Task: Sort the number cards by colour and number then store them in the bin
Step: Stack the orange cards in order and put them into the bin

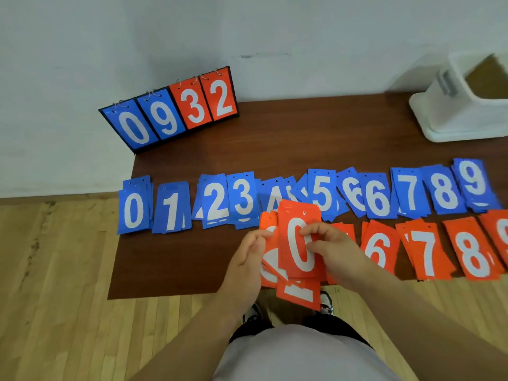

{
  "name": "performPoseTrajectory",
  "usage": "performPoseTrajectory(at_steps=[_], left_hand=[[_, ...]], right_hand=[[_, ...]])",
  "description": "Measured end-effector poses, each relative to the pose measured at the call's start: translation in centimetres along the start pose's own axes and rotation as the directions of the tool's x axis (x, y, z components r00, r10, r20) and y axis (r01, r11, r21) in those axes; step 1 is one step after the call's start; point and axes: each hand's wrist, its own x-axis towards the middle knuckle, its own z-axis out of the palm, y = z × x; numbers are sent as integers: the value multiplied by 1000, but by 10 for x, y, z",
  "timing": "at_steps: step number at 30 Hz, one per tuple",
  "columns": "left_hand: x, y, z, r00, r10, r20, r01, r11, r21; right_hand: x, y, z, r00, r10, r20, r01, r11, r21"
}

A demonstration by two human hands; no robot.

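Illumination is even and fairly bright. Shadows are soft: a faint one lies on the wall point(247, 28) left of the bin point(453, 116). Wide-angle distortion curves the counter point(302, 138) edge and the floor point(55, 270) boards. The red cards point(472, 251) at the right edge appear stretched and slightly blurred.

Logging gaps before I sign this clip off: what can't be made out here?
Head view:
- Orange cards beneath the orange 0 card: numbers covered by it, the left hand and the right hand.
- Blue 4 pile: lower half behind the held cards.
- Orange 9 pile: cut by the right edge.
- White bin: inside cut off, contents unknown.
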Motion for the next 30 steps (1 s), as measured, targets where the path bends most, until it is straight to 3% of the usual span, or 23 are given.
performPoseTrajectory(at_steps=[7, 10, 11, 13, 16, 18, 21, 24, 30], left_hand=[[7, -1, 47, 980, -9, 199, -23, 988, 153], [12, -9, 65, 970, -28, 241, -4, 991, 130], [16, -14, 70, 973, -34, 227, -1, 989, 150], [29, -28, 76, 999, -23, 48, 6, 941, 338], [52, -50, 79, 972, 42, -232, 134, 713, 688], [66, -61, 77, 964, 33, -264, 208, 529, 823], [77, -71, 80, 965, -10, -262, 246, 383, 890], [77, -77, 94, 967, -41, -253, 251, 354, 901], [64, -83, 111, 934, -107, -342, 351, 463, 814]], right_hand=[[-1, 20, -34, 995, 71, -68, -60, 986, 154], [0, 25, -59, 990, 106, -96, -84, 975, 205], [1, 27, -69, 988, 110, -106, -89, 978, 187], [4, 30, -89, 984, 116, -133, -100, 987, 123], [11, 36, -119, 977, 113, -179, -110, 994, 26], [15, 38, -135, 975, 104, -196, -111, 993, -27], [20, 39, -157, 975, 69, -210, -95, 989, -117], [25, 40, -175, 979, 65, -191, -96, 983, -156], [35, 42, -190, 988, 74, -132, -100, 974, -201]])
